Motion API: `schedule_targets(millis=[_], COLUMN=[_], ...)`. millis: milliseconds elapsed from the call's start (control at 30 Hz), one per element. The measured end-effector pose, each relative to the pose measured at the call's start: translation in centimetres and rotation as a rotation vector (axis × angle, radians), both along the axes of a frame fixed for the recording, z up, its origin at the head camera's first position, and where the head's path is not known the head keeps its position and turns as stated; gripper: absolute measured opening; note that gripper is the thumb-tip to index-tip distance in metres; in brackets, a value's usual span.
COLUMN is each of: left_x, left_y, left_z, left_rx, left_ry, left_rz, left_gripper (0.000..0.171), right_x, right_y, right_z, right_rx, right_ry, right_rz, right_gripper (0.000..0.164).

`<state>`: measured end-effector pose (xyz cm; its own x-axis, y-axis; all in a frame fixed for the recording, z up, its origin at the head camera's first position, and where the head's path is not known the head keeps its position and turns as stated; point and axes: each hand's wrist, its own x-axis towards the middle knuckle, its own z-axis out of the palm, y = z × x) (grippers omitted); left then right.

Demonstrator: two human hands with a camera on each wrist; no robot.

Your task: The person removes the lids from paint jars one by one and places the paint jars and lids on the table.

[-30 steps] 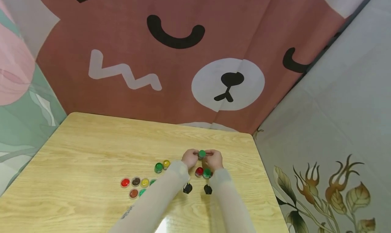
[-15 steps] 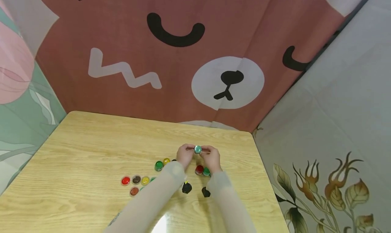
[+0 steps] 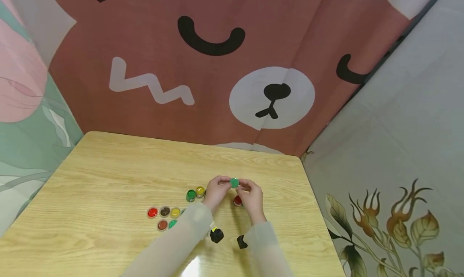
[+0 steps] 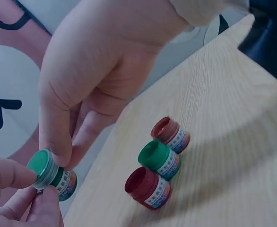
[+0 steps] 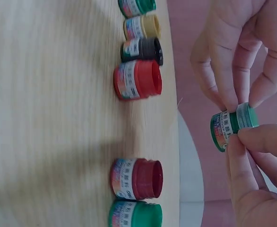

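Both hands meet at a small green paint jar point(image 3: 234, 183), raised over the far right part of the table. Its clear ribbed lid point(image 4: 46, 175) is on, with green showing at the top. My left hand point(image 3: 217, 192) pinches the jar from the left, fingertips near the lid. From the other side, my right hand point(image 3: 252, 198) pinches it between thumb and fingers at the label and lid edge. Below the hands stand lidless jars: dark red point(image 4: 148, 187), green point(image 4: 162, 161) and brown point(image 4: 170, 135). My right hand hides part of that row in the head view.
Left of the hands stand more lidless jars: red point(image 5: 138, 78), black point(image 5: 143, 49), yellow point(image 5: 143, 27) and green point(image 3: 190, 195). Several paint-stained round lids point(image 3: 152, 212) lie nearer the front left. A printed cloth point(image 3: 203, 119) hangs behind the wooden table point(image 3: 119, 168).
The held jar has shifted slightly left and turned within the fingers, its round face tilting differently. Both hands stay on it, the right one now covering the green jar on the table.
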<state>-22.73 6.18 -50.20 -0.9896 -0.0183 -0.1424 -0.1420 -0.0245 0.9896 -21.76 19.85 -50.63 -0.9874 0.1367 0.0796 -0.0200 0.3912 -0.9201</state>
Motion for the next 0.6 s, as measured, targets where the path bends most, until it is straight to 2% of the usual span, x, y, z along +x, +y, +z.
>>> schedule_targets(millis=[233,467,600], left_x=[2.5,4.7,5.9], left_y=[-0.5,-1.1,-1.6], left_z=[-0.7,-1.9,-2.6], left_rx=[-0.037,-0.081,-0.111], left_ry=[-0.023,0.046,0.04], left_rz=[-0.021,-0.011,0.003], left_gripper=[0.024,0.024,0.023], right_x=[2.7,5.1,6.3], right_y=[-0.5,-1.4,-1.9], right_z=[-0.9,-2.2,-3.2], right_rx=[-0.032,-0.035,-0.074], right_ry=[-0.006,-0.011,-0.023], right_rz=[-0.015,-0.032,-0.038], right_gripper=[0.024,0.025,0.026])
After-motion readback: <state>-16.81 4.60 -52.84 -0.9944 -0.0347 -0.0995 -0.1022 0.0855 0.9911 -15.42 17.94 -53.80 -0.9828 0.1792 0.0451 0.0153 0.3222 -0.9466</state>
